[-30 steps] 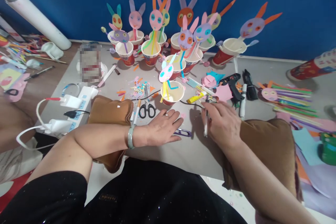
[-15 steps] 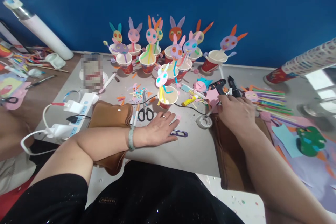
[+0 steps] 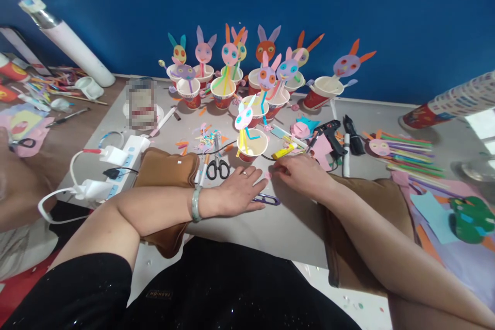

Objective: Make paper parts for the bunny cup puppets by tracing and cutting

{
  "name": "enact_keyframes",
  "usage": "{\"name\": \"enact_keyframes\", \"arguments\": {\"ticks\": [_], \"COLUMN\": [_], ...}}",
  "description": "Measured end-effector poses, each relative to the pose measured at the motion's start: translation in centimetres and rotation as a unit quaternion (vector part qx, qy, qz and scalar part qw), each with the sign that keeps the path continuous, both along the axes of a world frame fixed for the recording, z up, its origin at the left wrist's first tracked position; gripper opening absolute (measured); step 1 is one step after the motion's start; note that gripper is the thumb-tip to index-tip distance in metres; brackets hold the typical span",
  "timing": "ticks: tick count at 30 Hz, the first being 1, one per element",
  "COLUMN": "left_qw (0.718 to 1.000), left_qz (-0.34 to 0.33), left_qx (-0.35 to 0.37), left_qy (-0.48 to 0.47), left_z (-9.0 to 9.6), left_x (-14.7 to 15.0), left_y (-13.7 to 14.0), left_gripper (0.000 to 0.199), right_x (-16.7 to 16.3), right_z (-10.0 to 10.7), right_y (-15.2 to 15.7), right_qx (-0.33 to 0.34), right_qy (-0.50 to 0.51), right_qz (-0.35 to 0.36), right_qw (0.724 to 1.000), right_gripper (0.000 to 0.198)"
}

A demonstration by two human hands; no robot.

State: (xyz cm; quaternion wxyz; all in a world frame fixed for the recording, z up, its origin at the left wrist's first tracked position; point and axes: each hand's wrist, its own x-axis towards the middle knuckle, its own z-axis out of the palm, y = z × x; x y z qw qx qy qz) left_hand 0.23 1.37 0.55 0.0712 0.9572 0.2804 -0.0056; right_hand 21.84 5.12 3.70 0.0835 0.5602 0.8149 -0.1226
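My left hand (image 3: pixel 240 189) lies palm down on the grey table, fingers spread, beside a purple cutter (image 3: pixel 268 199) partly under it. My right hand (image 3: pixel 303 176) is low over the table with its fingers bent together; their tips and anything in them are hidden. A small pink paper scrap (image 3: pixel 268 176) lies between the two hands. Just beyond stands a paper cup (image 3: pixel 252 147) with a white-faced, blue-eared rabbit figure (image 3: pixel 244 118) in it. Black-handled scissors (image 3: pixel 217 169) and a yellow tube (image 3: pixel 283 151) lie close by. Right of the tube rests a black glue gun (image 3: pixel 332 139).
Several cups with paper rabbits (image 3: pixel 223 94) stand along the blue wall. At left are a power strip (image 3: pixel 129 157) with cables and a brown cushion (image 3: pixel 166 167). Another brown cushion (image 3: pixel 375 201), coloured sticks (image 3: pixel 413 154) and stacked cups (image 3: pixel 421 113) are at right. Another person's arm (image 3: pixel 21 185) shows far left.
My right hand has moved left, from beside the glue gun to near my left hand. The glue gun is now uncovered, and the tape roll is hidden. My left hand stays put.
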Motion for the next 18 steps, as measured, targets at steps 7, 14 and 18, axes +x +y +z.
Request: {"name": "enact_keyframes", "arguments": {"ticks": [7, 14, 18], "left_qw": [1.000, 1.000, 1.000], "left_qz": [-0.002, 0.005, 0.007], "left_qx": [-0.002, -0.005, 0.010], "left_qy": [0.001, 0.015, 0.021], "left_z": [0.0, 0.1, 0.5], "left_x": [-0.1, 0.0, 0.4], "left_y": [0.1, 0.0, -0.1], "left_gripper": [0.062, 0.066, 0.064], "right_x": [0.0, 3.1, 2.4], "right_z": [-0.9, -0.9, -1.4], "right_y": [0.2, 2.6, 4.8], "right_qx": [0.022, 0.174, 0.153], "right_qy": [0.055, -0.026, 0.012], "right_qz": [0.021, -0.024, 0.011], "right_qw": [0.998, 0.984, 0.988], "right_gripper": [0.020, 0.026, 0.030]}}
